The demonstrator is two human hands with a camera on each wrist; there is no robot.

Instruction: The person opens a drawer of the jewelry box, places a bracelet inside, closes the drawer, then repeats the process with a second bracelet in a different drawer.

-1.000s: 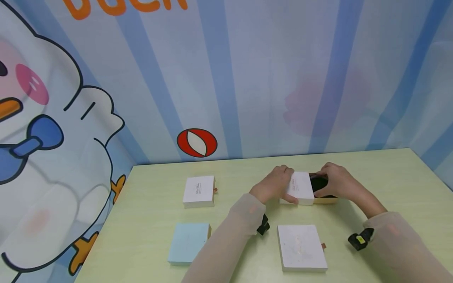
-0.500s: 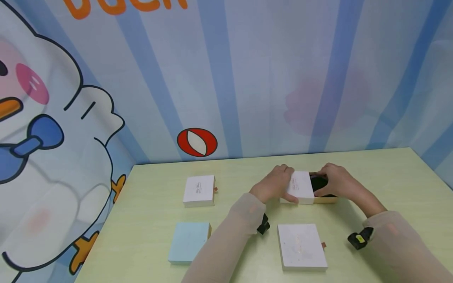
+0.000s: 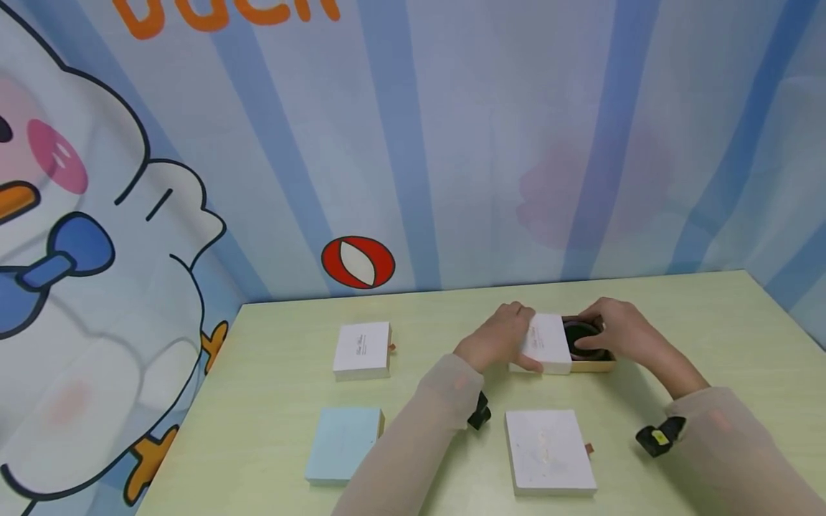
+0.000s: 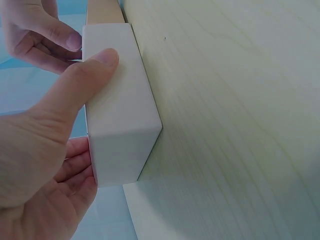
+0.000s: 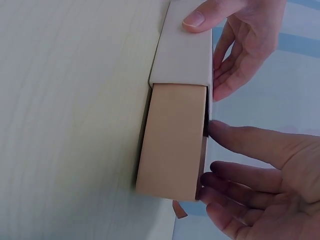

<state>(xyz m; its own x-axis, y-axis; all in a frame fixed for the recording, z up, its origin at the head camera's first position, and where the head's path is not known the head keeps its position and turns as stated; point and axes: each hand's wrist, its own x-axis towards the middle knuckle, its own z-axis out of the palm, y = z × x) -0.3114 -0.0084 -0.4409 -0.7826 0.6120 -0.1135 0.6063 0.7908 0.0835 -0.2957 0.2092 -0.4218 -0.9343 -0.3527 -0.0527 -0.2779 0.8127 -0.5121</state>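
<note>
A white slide-out box lies near the back of the table. My left hand (image 3: 495, 338) grips its white sleeve (image 3: 551, 345), thumb (image 4: 95, 70) on the near side and fingers on the far side. The tan drawer (image 5: 172, 142) sticks out to the right, partly pulled from the sleeve. Inside it lies a dark round thing (image 3: 576, 331) with a ring-like rim; its kind is unclear. My right hand (image 3: 624, 331) reaches over the drawer, thumb and fingers curled at the round thing's edges. Its fingertips are partly hidden by the drawer wall.
A smaller white box (image 3: 363, 350) with a brown tab lies at the back left. Below it is a light blue box (image 3: 342, 444), partly behind my left sleeve. Another white box (image 3: 550, 451) lies in front. A printed cloth wall (image 3: 484, 179) rises behind the table.
The right thumb and fingers have shifted slightly in the drawer, and the round thing's rim shows more clearly. The left hand and the box stay put.
</note>
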